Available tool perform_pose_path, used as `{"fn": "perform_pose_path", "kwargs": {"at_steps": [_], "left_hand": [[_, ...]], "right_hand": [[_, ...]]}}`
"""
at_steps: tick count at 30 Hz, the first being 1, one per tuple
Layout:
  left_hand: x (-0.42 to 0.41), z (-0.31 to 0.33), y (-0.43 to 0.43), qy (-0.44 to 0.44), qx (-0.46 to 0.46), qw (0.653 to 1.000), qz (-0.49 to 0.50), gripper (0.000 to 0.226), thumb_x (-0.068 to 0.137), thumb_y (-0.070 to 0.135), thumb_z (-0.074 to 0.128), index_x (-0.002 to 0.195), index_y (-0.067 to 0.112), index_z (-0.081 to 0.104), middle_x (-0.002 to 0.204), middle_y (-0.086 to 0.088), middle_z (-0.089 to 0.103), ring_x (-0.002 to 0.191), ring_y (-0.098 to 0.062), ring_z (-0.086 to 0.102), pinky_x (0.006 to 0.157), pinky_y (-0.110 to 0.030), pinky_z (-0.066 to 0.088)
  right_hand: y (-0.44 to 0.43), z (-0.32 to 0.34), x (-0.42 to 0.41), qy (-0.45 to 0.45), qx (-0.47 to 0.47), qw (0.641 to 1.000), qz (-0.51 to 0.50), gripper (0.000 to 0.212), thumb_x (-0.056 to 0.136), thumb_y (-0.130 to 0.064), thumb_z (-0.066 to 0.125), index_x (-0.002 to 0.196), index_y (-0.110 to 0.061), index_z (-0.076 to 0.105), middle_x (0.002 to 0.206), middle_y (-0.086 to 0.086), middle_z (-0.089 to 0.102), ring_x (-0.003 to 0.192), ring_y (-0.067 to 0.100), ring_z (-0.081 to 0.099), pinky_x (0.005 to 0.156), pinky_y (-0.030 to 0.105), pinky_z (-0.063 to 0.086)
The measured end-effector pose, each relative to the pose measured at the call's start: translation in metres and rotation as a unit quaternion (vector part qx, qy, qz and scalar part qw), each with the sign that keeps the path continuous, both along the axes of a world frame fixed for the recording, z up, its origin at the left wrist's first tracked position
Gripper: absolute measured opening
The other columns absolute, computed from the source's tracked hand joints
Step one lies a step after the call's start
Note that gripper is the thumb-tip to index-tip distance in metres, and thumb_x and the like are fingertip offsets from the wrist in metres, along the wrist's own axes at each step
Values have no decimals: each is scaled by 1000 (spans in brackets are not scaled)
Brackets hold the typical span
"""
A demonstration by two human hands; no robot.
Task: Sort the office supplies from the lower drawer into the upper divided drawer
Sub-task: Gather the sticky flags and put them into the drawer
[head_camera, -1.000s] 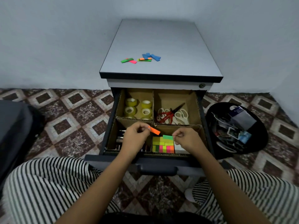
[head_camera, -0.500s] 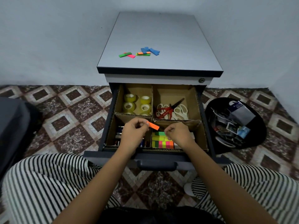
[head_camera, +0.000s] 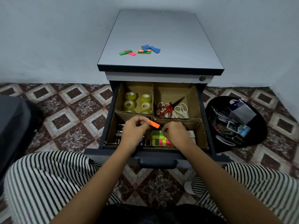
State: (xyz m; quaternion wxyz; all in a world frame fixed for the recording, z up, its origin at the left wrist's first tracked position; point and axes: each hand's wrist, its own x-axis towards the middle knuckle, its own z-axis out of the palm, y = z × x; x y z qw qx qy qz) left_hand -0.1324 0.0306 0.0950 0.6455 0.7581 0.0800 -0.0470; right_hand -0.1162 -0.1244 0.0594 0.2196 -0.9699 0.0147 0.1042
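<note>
Left hand [head_camera: 135,130] pinches orange strip [head_camera: 153,124] above divided drawer [head_camera: 203,135], near middle. Right hand [head_camera: 175,132] curled over sticky notes [head_camera: 159,139], near-right compartment. Can't tell whether it holds anything.

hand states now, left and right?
Left hand: pinches orange strip.
Right hand: fingers curled; whether it holds anything cannot be told.

Trousers [head_camera: 48,183]: white with narrow black stripes, both legs (knees lie below and either side of the fingers [head_camera: 141,124]). Forearms [head_camera: 103,175] bare behind the fingers. Dark garment [head_camera: 161,214] at waist, lowest.
</note>
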Motion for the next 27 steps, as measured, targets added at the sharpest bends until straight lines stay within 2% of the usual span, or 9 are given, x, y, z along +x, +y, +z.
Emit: {"fn": "perform_pose_path", "kwargs": {"at_steps": [4, 8, 10, 12, 14, 17, 21, 25, 27], "left_hand": [[0, -1, 0, -1, 0, 1000, -4, 18, 89, 7, 60, 77, 21, 63, 74, -2, 62, 74, -12, 58, 68, -22, 47], [0, -1, 0, -4, -4, 1000, -6, 20, 88, 6, 60, 76, 21, 63, 72, -2, 61, 74, -14, 59, 70, -26, 48], [1, -2, 1, -2, -17, 1000, -10, 19, 88, 3, 60, 76, 18, 64, 67, 0, 59, 73, -14, 59, 71, -29, 48], [1, -2, 1, 0, -28, 999, -16, 17, 87, 2, 60, 77, 15, 64, 65, -2, 59, 72, -14, 60, 72, -29, 48], [1, -2, 1, -1, -25, 1000, -19, 16, 87, 2, 60, 78, 14, 64, 66, -3, 59, 72, -14, 60, 74, -30, 48], [1, -4, 1, -3, -22, 1000, -18, 17, 86, 3, 61, 76, 16, 64, 65, -1, 60, 73, -16, 61, 78, -35, 50], [2, -6, 2, -7, -14, 1000, -18, 15, 86, 4, 63, 77, 16, 65, 63, 1, 60, 71, -13, 61, 78, -35, 50], [2, -7, 1, -12, -7, 999, -29, 17, 86, 3, 63, 76, 17, 65, 63, 1, 59, 69, -11, 58, 72, -27, 48], [3, -7, 1, -9, -5, 1000, -26, 18, 86, 3, 62, 76, 18, 64, 67, -2, 58, 72, -14, 57, 72, -29, 48]], "right_hand": [[0, 0, 0, 2, -1, 1000, 9, 23, 90, -14, 54, 99, -18, 74, 96, 6, 71, 85, 23, 66, 79, 30, 53], [-1, 0, -3, -16, 13, 1000, 1, 20, 90, -15, 56, 102, -15, 73, 95, 7, 70, 85, 22, 65, 79, 29, 52], [-2, 2, -5, -34, 51, 998, -21, 19, 91, -16, 57, 100, -13, 72, 91, 5, 70, 84, 19, 64, 74, 26, 49], [-5, 8, -9, -24, 151, 986, -60, 17, 92, -15, 56, 95, -13, 72, 81, -2, 66, 74, 12, 61, 66, 20, 45], [-5, 18, -14, 20, 297, 949, -107, 18, 93, -13, 53, 90, -16, 69, 75, -5, 64, 66, 6, 58, 58, 16, 46], [-4, 29, -19, 59, 408, 902, -125, 19, 97, -18, 49, 97, -15, 68, 79, -2, 66, 68, 7, 60, 60, 20, 49], [-2, 34, -21, 45, 433, 896, -88, 12, 92, -18, 58, 89, -25, 67, 83, -4, 67, 74, 5, 63, 62, 17, 51], [-2, 32, -21, 29, 409, 910, -56, 13, 89, -12, 63, 84, -24, 66, 80, -3, 65, 69, 1, 60, 58, 14, 48], [-3, 31, -21, 21, 402, 913, -73, 16, 90, -11, 60, 83, -25, 65, 80, -4, 65, 70, 3, 61, 59, 16, 48]]}}
